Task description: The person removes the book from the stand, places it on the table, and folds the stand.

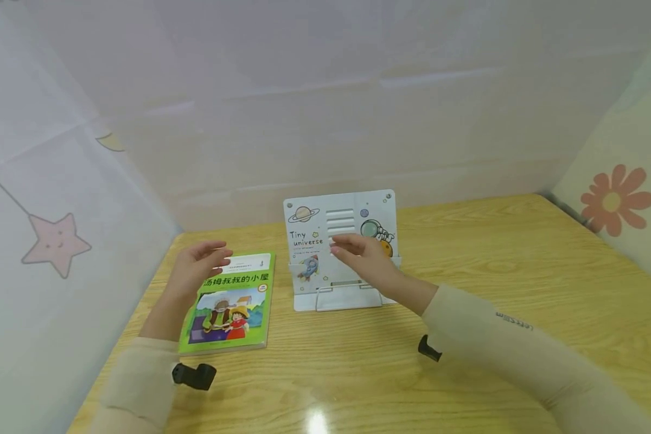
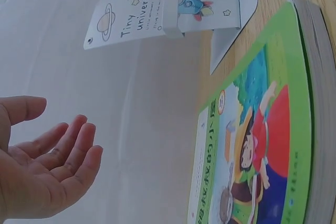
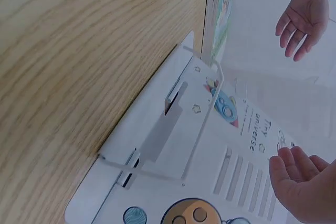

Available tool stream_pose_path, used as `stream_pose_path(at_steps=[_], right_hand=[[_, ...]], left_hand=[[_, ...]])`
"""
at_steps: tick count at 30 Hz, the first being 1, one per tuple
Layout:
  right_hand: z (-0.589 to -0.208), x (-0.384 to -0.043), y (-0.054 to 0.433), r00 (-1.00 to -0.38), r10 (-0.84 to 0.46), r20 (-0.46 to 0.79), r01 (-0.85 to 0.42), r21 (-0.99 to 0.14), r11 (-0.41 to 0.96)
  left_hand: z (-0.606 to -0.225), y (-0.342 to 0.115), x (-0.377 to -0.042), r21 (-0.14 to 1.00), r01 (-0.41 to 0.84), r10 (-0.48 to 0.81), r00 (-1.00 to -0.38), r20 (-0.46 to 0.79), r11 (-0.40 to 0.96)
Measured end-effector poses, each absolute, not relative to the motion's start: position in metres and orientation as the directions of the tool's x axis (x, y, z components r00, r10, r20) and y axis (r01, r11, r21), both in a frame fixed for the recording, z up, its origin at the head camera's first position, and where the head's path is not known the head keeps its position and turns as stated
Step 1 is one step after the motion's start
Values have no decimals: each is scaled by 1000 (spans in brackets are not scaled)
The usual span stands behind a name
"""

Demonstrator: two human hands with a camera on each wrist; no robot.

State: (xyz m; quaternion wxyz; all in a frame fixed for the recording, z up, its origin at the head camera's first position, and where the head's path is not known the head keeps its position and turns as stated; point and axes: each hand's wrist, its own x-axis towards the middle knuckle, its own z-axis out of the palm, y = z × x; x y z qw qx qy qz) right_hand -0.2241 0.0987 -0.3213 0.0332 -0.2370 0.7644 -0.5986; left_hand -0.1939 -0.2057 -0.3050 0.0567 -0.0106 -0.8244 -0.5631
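Clock reference: dial laid on the yellow wood-grain table (image 1: 325,367), me at 6 o'clock.
Book stand: white flat-panelled stand printed with "Tiny universe", planet, rocket and astronaut (image 1: 328,272), at 12 o'clock. Panel raised, printed face towards me; presumably set this way so that its front is within reach of both hands.
Bracket: white bent-wire frame (image 3: 201,134) at the stand's 6 o'clock edge, projecting in front of the panel. I judge it is shaped to keep pages from sliding off.
Book: thick green-bordered paperback with a cartoon cover and Chinese title (image 1: 230,319), at 10 o'clock, beside the stand and apart from it. Lies flat, cover up, title upright to me, page edges at its 6 o'clock side; likely laid so for easy reading and lifting.
Left hand: my left hand (image 1: 192,268) hangs in the air near the book's 10 o'clock corner, fingers loosely bent, nothing held. The left wrist view shows it clear of the cover.
Right hand: my right hand (image 1: 366,259) comes in from 4 o'clock before the panel's slots, fingers relaxed and slightly curved, empty. I see no contact with the stand.
Backdrop: pale hanging cloth (image 1: 304,138) beyond 12 o'clock, apparently screening off the background.
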Motion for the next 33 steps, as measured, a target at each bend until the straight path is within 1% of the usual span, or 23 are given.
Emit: stream_pose_path(at_steps=[2, 6, 10, 14, 18, 25, 30, 33], right_hand=[[-322, -227, 108, -895, -372, 246, -323, -933, 160], [-326, -232, 126, -919, -304, 251, -306, -940, 150], [-330, -235, 139, -927, -236, 290, -334, -926, 174], [-337, -239, 151, -911, -172, 375, -408, -878, 251], [-347, -243, 162, -891, -112, 440, -452, -834, 317], [-365, -249, 175, -895, -26, 444, -423, -831, 361], [-373, -255, 179, -900, -12, 435, -408, -833, 374], [-375, -257, 180, -912, -12, 411, -382, -836, 395]], left_hand=[[-305, -199, -195, 922, 86, -30, -994, 105, 377], [-307, -187, -196, 932, 90, -14, -995, 102, 352], [-313, -176, -201, 942, 87, -20, -995, 99, 323], [-322, -165, -206, 957, 70, -33, -996, 83, 282], [-330, -154, -211, 968, 62, -55, -995, 78, 244], [-345, -138, -220, 972, 46, -135, -988, 79, 232], [-356, -128, -227, 981, 60, -148, -985, 88, 186], [-361, -123, -230, 981, 63, -151, -984, 92, 184]])
